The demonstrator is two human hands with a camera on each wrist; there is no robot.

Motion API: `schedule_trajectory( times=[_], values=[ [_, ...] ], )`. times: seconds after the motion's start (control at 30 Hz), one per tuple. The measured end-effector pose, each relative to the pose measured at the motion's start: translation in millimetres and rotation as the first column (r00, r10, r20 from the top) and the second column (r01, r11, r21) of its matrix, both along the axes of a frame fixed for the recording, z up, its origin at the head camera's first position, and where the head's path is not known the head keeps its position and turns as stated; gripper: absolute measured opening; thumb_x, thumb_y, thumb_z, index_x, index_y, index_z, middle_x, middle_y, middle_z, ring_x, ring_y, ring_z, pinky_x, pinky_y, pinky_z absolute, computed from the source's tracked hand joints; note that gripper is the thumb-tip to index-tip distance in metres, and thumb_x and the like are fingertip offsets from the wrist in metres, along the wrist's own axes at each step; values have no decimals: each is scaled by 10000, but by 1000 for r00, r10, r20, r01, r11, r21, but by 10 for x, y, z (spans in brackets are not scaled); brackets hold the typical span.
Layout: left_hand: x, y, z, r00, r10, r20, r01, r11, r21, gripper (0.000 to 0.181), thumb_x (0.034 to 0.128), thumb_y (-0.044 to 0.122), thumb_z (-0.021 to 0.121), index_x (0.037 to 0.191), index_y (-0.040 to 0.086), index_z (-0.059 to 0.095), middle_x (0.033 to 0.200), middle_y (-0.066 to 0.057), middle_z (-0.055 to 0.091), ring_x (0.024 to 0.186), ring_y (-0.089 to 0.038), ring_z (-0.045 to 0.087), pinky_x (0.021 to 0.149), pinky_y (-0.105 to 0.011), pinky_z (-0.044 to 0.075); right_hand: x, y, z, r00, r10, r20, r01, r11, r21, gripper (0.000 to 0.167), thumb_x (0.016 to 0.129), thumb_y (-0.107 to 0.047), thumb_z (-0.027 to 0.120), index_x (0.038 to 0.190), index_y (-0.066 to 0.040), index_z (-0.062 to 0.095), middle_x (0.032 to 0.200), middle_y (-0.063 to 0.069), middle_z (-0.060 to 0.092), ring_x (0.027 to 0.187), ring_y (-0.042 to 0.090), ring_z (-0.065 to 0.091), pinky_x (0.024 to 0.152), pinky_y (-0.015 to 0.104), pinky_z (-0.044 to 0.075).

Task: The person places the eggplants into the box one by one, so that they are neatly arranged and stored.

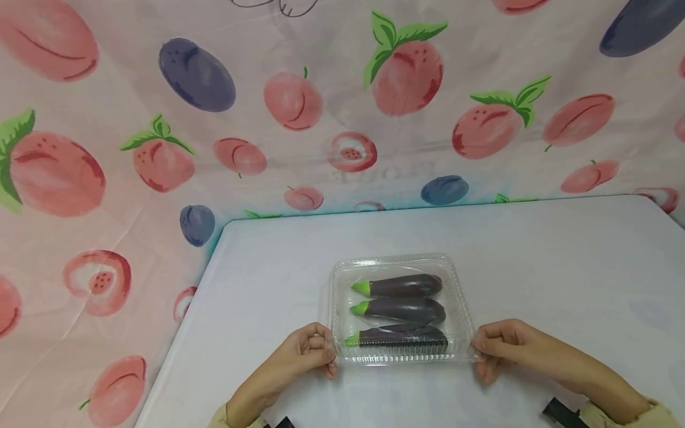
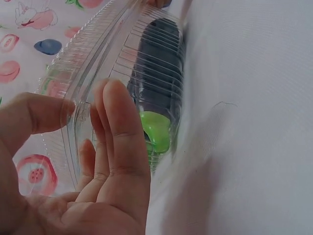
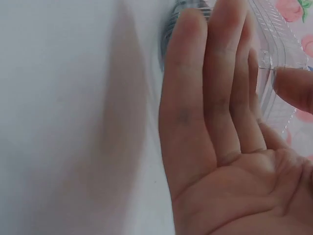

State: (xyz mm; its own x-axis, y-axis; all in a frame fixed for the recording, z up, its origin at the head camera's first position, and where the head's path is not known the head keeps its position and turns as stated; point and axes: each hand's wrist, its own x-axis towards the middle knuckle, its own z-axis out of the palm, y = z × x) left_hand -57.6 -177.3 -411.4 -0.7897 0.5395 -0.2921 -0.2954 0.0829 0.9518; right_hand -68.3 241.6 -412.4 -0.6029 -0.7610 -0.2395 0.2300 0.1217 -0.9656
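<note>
A clear plastic clamshell box (image 1: 396, 359) sits on the white table, its lid lying over the base. Inside lie three dark purple eggplants (image 1: 409, 310), side by side with their green caps to the left. My left hand (image 1: 302, 353) pinches the rim at the box's front left corner. At the front right corner, my right hand (image 1: 511, 345) pinches the rim the same way. In the left wrist view, the thumb meets the box edge, and one eggplant (image 2: 159, 63) shows through the ribbed wall. My right fingers (image 3: 222, 88) cover most of the box in the right wrist view.
The white tabletop (image 1: 267, 273) extends around the box to a left edge and a back edge. Behind and to the left hangs a pink cloth (image 1: 299, 35) printed with fruit. A black strap piece (image 1: 562, 412) shows near the right wrist.
</note>
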Motion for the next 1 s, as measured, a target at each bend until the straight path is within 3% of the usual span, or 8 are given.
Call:
schedule_trajectory(
  times=[0.17,0.37,0.63,1.0],
  values=[
    [16,4,-12,1000,-11,-17,10,999,-51,153,977,145,584,991,-1,544,831,-21,670,765,-117,661,758,-257,577,5,-11,-10,998,27,50,-26,999,-26,404,1097,-123,308,1084,191,563,974,152,728,874,242,725,838,385,588],
    [35,12,-27,1000,-22,-2,22,996,-82,310,985,191,576,965,-115,623,815,-29,677,748,-112,661,721,-246,583,18,-24,-5,997,43,70,-38,997,-61,405,1096,-112,304,1085,199,564,967,144,727,860,206,722,827,404,591],
    [51,17,-25,1000,-25,1,25,998,-49,386,995,179,570,1010,-205,606,806,-33,689,722,-107,673,698,-242,594,20,-35,-38,991,103,87,-90,985,-145,370,1088,-59,290,1086,220,533,999,101,717,892,162,709,857,387,582],
    [77,29,-66,1000,1,3,-1,1000,-3,414,1008,165,562,1032,-248,565,800,-40,678,720,-88,661,683,-225,585,7,-50,-77,993,98,58,-88,984,-156,376,1091,-61,269,1069,211,528,964,101,722,855,182,715,827,397,589]
  ],
)
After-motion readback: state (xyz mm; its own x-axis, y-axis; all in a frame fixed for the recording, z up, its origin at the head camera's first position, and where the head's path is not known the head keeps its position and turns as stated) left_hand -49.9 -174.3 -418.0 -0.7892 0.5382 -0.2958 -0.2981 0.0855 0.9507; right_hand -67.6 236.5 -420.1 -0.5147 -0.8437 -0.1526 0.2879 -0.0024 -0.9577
